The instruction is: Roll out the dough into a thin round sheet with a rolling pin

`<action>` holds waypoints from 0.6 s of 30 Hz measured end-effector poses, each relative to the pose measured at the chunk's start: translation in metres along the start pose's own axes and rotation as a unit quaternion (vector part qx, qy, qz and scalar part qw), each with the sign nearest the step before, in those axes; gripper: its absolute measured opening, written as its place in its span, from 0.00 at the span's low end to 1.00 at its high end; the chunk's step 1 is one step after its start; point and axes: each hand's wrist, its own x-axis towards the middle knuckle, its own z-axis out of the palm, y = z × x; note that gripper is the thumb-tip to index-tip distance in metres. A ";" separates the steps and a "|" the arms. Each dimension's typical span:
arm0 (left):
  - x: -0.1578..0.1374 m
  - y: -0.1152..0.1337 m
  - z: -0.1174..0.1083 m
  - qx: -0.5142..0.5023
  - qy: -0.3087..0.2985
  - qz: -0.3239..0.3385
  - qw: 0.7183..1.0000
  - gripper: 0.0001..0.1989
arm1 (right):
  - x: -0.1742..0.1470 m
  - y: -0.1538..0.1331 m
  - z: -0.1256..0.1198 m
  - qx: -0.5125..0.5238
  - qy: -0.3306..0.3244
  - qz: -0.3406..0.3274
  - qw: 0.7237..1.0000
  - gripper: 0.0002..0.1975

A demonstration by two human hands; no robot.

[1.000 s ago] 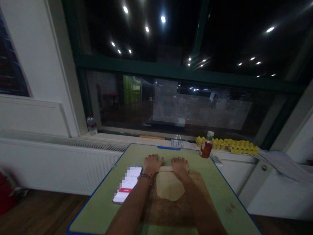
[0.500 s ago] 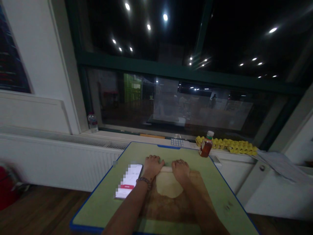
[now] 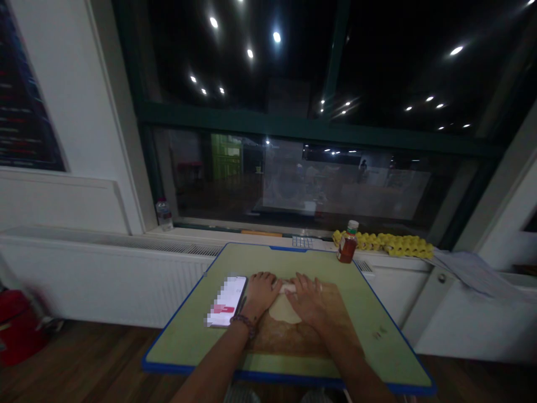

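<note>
A pale rolling pin (image 3: 287, 288) lies crosswise over a flat, round sheet of dough (image 3: 284, 311). The dough rests on a brown wooden board (image 3: 293, 340), and part of it is hidden under the pin and my hands. My left hand (image 3: 260, 292) is closed over the pin's left end, a beaded bracelet on its wrist. On the right part of the pin lies my right hand (image 3: 308, 299), fingers bent over it and slightly apart. Left of my left hand, a phone (image 3: 230, 298) with a lit screen lies on the table.
The light green table (image 3: 184, 341) has a blue edge. At its far right corner stands a bottle of reddish-brown liquid (image 3: 346, 249). Yellow egg trays (image 3: 390, 244) and a clear bottle (image 3: 164, 215) are on the windowsill. A white radiator (image 3: 104, 280) runs along the wall.
Both hands and the rolling pin have come slightly towards me over the dough. The fingers of my right hand look more spread. The camera view has shifted a little.
</note>
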 end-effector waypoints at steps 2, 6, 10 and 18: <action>-0.003 0.000 0.000 -0.004 0.006 0.003 1.000 0.20 | -0.003 -0.002 -0.001 0.024 0.002 0.007 1.000 0.21; -0.005 -0.001 0.003 -0.010 0.013 0.000 1.000 0.19 | -0.006 -0.006 -0.007 0.047 0.021 0.028 0.998 0.20; -0.003 0.001 0.007 -0.028 0.041 -0.013 0.999 0.19 | -0.005 -0.006 -0.011 0.048 0.047 0.031 0.997 0.15; -0.010 0.009 -0.024 -0.096 0.194 -0.054 0.975 0.27 | 0.000 0.015 -0.016 0.079 0.221 0.217 0.947 0.18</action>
